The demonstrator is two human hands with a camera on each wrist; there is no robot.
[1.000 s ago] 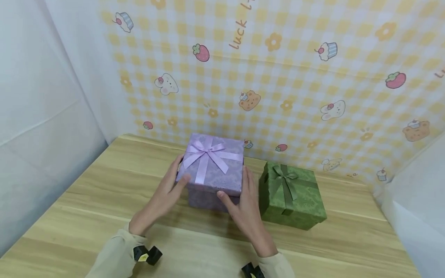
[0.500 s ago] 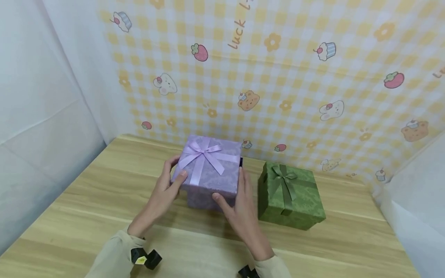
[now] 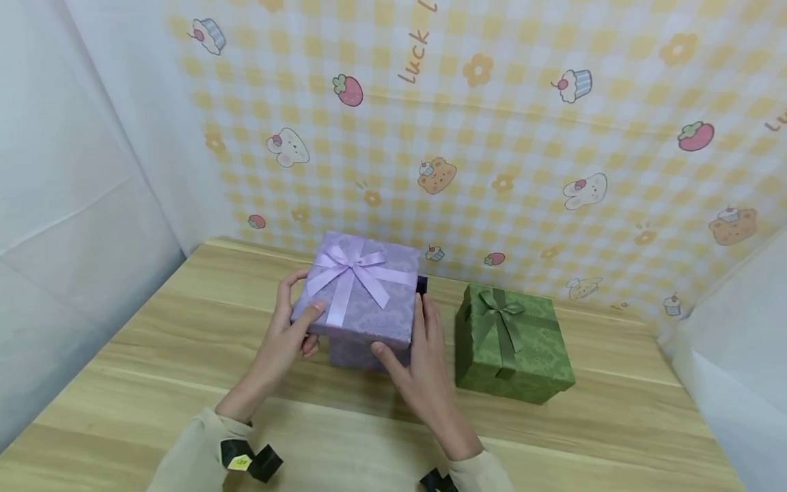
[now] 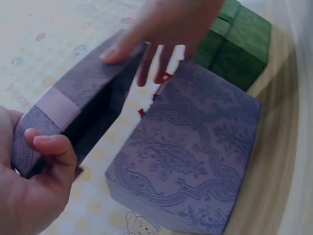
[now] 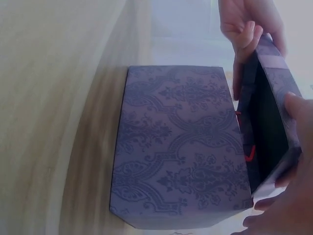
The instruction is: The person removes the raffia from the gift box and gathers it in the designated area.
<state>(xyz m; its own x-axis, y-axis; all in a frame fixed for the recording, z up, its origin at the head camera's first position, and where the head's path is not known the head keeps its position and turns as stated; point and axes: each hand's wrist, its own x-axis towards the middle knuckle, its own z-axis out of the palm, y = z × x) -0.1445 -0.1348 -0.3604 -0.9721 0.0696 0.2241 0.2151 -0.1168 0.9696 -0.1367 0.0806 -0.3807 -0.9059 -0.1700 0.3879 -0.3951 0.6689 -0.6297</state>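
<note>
Two hands on one lid (image 3: 367, 313). My left hand (image 3: 284, 336) pinches its left end: thumb on the outside near the front left corner, fingers curled under the rim. My right hand (image 3: 425, 365) grips the other end, thumb on the front wall, fingers along the right side and under the edge. Grip is lid-thick on both.

Lid sits raised and tilted above the purple base (image 3: 356, 355), offset to my left, bow (image 3: 352, 265) up. Wrist views show a gap between the two and the lid's dark inside. Base stands on the table (image 3: 154, 342). Some red stuff (image 4: 165, 77) shows at its rim; can't tell what.

Green box (image 3: 540, 350), lidded, with its own bow, is just right of my right hand, apart from the base. Yellow checked cloth (image 3: 522, 123) behind.
</note>
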